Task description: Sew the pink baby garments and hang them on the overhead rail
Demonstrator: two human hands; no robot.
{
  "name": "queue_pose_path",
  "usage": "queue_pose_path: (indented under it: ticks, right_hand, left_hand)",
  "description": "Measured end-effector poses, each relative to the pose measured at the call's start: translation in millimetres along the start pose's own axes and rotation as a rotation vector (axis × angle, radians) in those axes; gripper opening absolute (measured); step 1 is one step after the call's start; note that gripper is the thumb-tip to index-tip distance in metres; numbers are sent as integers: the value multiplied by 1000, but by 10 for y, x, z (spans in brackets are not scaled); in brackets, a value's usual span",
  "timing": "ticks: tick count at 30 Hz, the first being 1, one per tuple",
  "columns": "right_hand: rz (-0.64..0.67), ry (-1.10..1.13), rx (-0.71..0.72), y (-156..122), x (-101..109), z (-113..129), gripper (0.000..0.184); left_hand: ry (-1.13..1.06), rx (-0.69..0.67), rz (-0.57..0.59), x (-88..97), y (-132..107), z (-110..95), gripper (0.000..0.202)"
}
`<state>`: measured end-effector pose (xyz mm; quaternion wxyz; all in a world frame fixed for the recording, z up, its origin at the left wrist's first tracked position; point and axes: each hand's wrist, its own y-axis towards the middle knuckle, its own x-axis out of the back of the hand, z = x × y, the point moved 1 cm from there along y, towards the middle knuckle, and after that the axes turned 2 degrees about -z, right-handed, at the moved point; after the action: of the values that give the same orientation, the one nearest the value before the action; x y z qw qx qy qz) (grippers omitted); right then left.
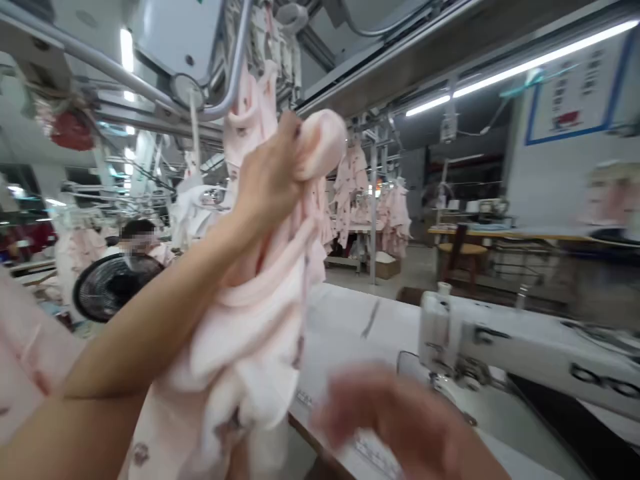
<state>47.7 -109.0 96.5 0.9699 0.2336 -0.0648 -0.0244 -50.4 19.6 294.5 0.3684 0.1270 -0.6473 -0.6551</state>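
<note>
My left hand (273, 175) is raised at the centre, its fingers closed round a bunched part of a pale pink garment (250, 327). The fabric is soft, with small dark prints. A rolled end bulges out to the right of my fist, and the rest hangs in loose folds below my forearm. Motion smears my right hand (400, 420) at the lower front, over the edge of the white sewing table (345, 327). It is apart from the garment, and its finger position is unclear. A white sewing machine (530, 340) stands just beyond it on the right.
An overhead rail (150, 93) with a grey box (180, 33) runs above my left hand. More pink garments (353, 173) hang behind. At left are a black fan (115, 283) and a person (137, 233). A wooden stool (463, 250) stands at the back right.
</note>
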Motion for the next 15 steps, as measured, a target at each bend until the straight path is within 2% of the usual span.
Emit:
queue_pose_path:
  ticks: [1,2,4,5,7,9,11,13,15]
  right_hand:
    - [-25,106,34,147,39,86,40]
    - [-135,175,87,295,109,139,38]
    - [-353,125,104,534,296,161,38]
    - [-449,70,98,604,401,154,36]
    - [-547,-31,81,627,595,145,29]
    - [-535,22,74,507,741,156,22]
    - [-434,240,0,290,816,141,22]
    - [-293,498,-142,28,814,21,28]
    - [-200,653,-298,-229,757,-255,30]
  left_hand:
    - [4,-69,54,-66,75,-208,41]
    - [21,-144,102,-110,132,-407,42]
    - [85,-265,148,-135,208,-728,46]
    - [114,-300,163,-121,235,-834,48]
    - [135,-316,187,-66,270,-921,45]
    - [127,-281,197,-7,262,-855,41]
    - [80,-226,228,0,144,-685,41]
    - [-22,-133,341,-105,-167,-478,44]
    - [-140,24,580,-348,-701,-297,47]
